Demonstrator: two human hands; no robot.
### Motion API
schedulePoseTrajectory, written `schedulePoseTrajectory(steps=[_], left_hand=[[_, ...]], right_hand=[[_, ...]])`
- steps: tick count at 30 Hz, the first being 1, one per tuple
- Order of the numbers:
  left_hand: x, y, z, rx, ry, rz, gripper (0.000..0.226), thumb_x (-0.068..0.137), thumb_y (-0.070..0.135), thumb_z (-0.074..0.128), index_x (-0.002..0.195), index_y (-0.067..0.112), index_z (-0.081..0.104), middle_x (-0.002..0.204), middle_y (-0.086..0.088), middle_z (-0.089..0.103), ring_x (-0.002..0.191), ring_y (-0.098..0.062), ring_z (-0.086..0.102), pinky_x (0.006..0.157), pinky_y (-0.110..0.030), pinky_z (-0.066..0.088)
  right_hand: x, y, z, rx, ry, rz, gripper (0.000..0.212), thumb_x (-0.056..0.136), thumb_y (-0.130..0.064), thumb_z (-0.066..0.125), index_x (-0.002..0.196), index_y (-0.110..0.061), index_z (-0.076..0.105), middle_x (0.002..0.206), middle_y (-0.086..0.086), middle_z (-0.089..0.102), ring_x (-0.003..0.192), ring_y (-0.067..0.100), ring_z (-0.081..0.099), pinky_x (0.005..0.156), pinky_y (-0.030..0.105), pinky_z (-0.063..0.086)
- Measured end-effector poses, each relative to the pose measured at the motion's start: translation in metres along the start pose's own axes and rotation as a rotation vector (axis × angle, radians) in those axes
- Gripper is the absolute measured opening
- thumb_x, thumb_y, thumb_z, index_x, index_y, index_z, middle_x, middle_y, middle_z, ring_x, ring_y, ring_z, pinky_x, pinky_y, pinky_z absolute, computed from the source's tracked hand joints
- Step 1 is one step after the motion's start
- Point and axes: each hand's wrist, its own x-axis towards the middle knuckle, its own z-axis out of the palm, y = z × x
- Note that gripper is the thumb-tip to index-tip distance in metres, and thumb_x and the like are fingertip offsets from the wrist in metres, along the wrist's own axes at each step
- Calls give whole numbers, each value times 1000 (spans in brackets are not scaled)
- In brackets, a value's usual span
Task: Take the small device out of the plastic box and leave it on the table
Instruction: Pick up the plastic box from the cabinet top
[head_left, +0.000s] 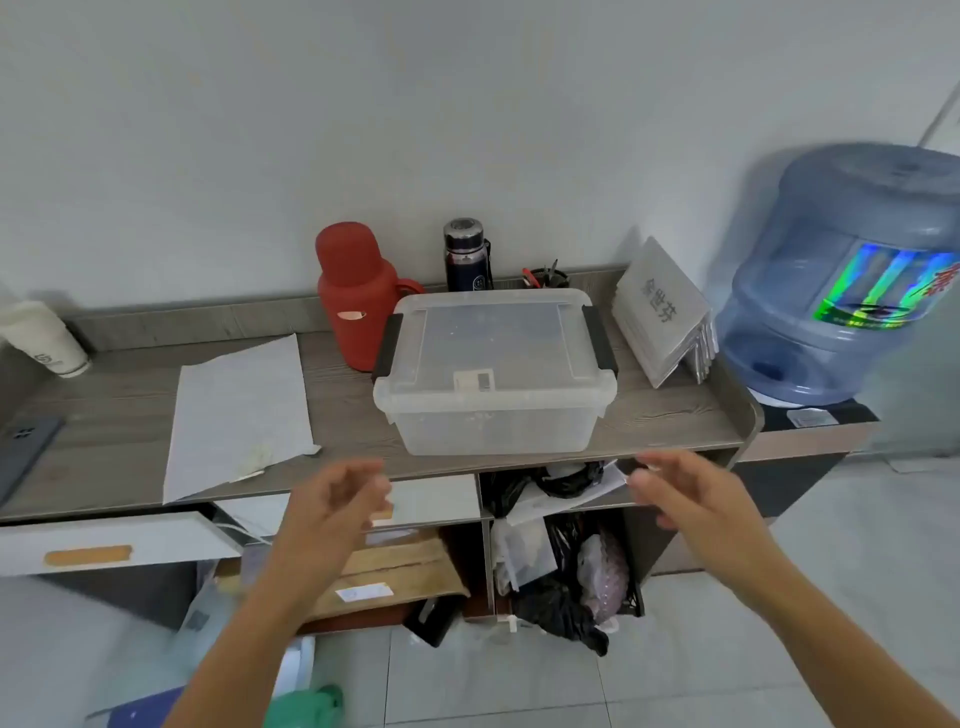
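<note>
Translucent plastic, lid clipped down, is approached by two empty hands.

Both the left hand (332, 501) and the right hand (685, 493) are held loosely open with fingers curled, nothing gripped, just short of the worktop (130, 415) edge and apart from the plastic box (493, 374). One small device (474, 380), pale, is seen through the lid near the box's front wall. Two black latches (600, 338) are counted, one at each end, both apparently shut. Risks are judged as follows: if only one latch is released, the lid may be jammed or the box dragged; the box stands near the front edge and could be tipped off. One red flask (358, 296) and one dark bottle (466, 254) stand close behind and could be knocked.
</note>
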Motion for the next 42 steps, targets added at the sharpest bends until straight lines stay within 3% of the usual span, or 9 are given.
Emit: schedulePoseTrajectory(steps=[6, 9, 14, 21, 26, 29, 31, 38, 42], left_hand=[[103, 28, 10, 238, 191, 178, 24, 89, 21, 59, 111, 11, 62, 103, -6, 65, 95, -22, 61, 83, -34, 48], [148, 26, 18, 320, 226, 179, 35, 90, 24, 56, 122, 11, 55, 119, -10, 60, 97, -20, 56, 84, -31, 43], [191, 12, 30, 367, 100, 117, 41, 92, 22, 51, 131, 8, 49, 124, -14, 59, 110, -33, 58, 83, -36, 45], [196, 2, 38, 309, 79, 130, 46, 94, 14, 47, 139, 11, 38, 134, -14, 52, 109, -25, 52, 84, -31, 39], [179, 7, 27, 191, 118, 109, 46, 87, 17, 55, 131, 16, 43, 113, -6, 59, 100, -26, 58, 80, -36, 48], [153, 12, 10, 105, 138, 95, 44, 86, 19, 60, 128, 16, 47, 107, 0, 59, 96, -22, 60, 69, -29, 50], [131, 14, -5, 78, 150, 91, 44, 86, 21, 62, 128, 16, 48, 109, -1, 61, 95, -22, 61, 73, -30, 52], [28, -4, -48, 8, 230, -4, 40, 88, 22, 60, 125, 22, 46, 100, -1, 64, 88, -20, 63, 68, -30, 50], [-30, -31, -60, -38, 355, -96, 38, 85, 16, 64, 120, 23, 52, 85, -10, 68, 76, -24, 64, 67, -37, 52]], right_hand=[[101, -38, 11, -212, 199, -114, 39, 89, -34, 59, 124, -18, 57, 116, -1, 65, 107, 14, 60, 97, 40, 47], [141, -44, 21, -289, 264, -100, 47, 90, -34, 58, 132, -14, 51, 130, 2, 58, 119, 19, 54, 97, 38, 43], [185, -32, 40, -297, 232, 39, 56, 90, -37, 53, 140, -13, 41, 134, 7, 56, 115, 26, 57, 90, 40, 45], [191, -22, 49, -272, 249, 59, 52, 95, -27, 46, 145, -17, 34, 142, 7, 51, 124, 29, 51, 96, 41, 40], [174, -32, 42, -225, 261, 28, 52, 93, -26, 51, 142, -18, 37, 143, 6, 49, 125, 28, 50, 99, 43, 42], [151, -41, 35, -156, 244, 17, 53, 89, -30, 57, 138, -25, 38, 131, 7, 57, 111, 28, 57, 95, 49, 47], [134, -49, 32, -92, 216, 12, 54, 86, -33, 60, 135, -28, 40, 124, 7, 60, 107, 27, 59, 94, 52, 48], [57, -59, 53, 129, 80, -22, 47, 89, -20, 62, 132, -25, 46, 96, -9, 62, 84, 10, 61, 64, 28, 48], [31, -49, 68, 192, -54, 0, 48, 88, -20, 63, 132, -29, 47, 101, -2, 68, 86, 20, 68, 66, 35, 53]])
